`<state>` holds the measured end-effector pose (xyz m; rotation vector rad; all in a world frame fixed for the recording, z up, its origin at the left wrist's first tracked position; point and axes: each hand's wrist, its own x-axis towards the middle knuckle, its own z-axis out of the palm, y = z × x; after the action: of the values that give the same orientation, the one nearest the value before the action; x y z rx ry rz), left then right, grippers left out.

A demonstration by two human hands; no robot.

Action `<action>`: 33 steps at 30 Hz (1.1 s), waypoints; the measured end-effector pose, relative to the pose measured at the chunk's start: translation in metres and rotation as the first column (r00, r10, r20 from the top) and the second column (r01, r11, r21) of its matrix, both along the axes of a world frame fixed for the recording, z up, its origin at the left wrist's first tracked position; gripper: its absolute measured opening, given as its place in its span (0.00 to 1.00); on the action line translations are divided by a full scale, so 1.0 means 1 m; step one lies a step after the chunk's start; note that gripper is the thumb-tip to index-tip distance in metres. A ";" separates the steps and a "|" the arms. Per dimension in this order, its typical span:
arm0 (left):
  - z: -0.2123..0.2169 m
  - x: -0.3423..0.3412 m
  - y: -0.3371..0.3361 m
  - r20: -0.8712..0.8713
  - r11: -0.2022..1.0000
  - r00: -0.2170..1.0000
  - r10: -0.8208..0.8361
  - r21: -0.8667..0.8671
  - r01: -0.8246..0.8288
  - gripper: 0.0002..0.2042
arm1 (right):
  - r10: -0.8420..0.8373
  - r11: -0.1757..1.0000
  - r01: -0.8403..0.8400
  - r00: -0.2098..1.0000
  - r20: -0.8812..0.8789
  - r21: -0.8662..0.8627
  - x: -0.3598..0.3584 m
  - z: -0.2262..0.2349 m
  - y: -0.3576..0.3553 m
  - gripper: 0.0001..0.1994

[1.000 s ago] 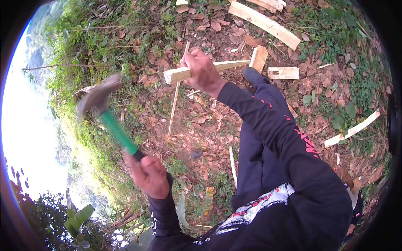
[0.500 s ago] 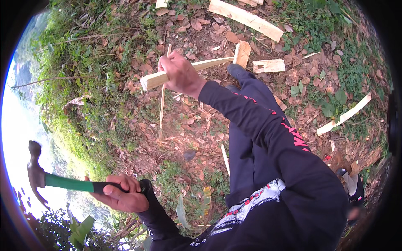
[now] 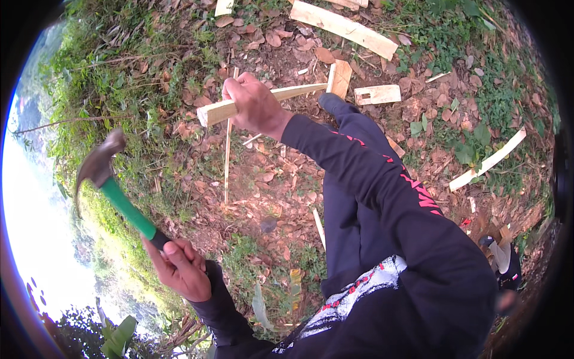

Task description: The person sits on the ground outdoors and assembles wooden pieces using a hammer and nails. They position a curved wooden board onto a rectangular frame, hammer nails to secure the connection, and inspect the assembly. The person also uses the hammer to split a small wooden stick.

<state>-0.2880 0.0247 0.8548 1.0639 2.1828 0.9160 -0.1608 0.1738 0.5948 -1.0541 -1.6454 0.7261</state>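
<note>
My left hand (image 3: 182, 272) is closed round the black grip of a claw hammer (image 3: 128, 209) with a green handle and a dark metal head. The hammer is raised at the left, its head up and apart from the wood. My right hand (image 3: 256, 107) grips a long pale wooden strip (image 3: 299, 91) near its thick, rough end. The strip's far end reaches a small wooden block (image 3: 341, 78) on the ground beside my shoe (image 3: 336, 104). Whether that end is fastened cannot be made out.
Beyond the block lies a long plank (image 3: 344, 29). A short notched board (image 3: 378, 94) and a curved strip (image 3: 489, 160) lie to the right. A thin stick (image 3: 228, 158) rests on the leafy ground. Another person (image 3: 503, 260) is partly visible at the right edge.
The hammer has swung upward and to the right, turning from nearly level to steeply slanted. My right hand and the strip have hardly moved.
</note>
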 end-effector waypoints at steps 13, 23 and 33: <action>-0.030 0.005 -0.024 0.212 0.999 0.977 0.037 0.003 -0.038 0.24 | 0.049 0.990 -0.056 0.998 -0.050 -0.133 -0.008 0.000 -0.008 0.11; -0.097 0.000 -0.078 0.510 0.928 0.776 0.372 -0.217 -0.303 0.21 | -0.102 0.993 0.087 0.970 -0.222 -0.076 0.094 0.025 -0.009 0.09; -0.282 0.075 -0.014 0.637 0.866 0.736 0.229 -0.479 0.145 0.15 | -0.186 0.911 0.159 0.982 -0.035 -0.380 0.160 0.045 -0.080 0.06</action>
<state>-0.2135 0.0108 0.5730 0.3244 1.6593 0.5603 -0.0005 0.0936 0.6403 -1.4096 -1.3595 0.9726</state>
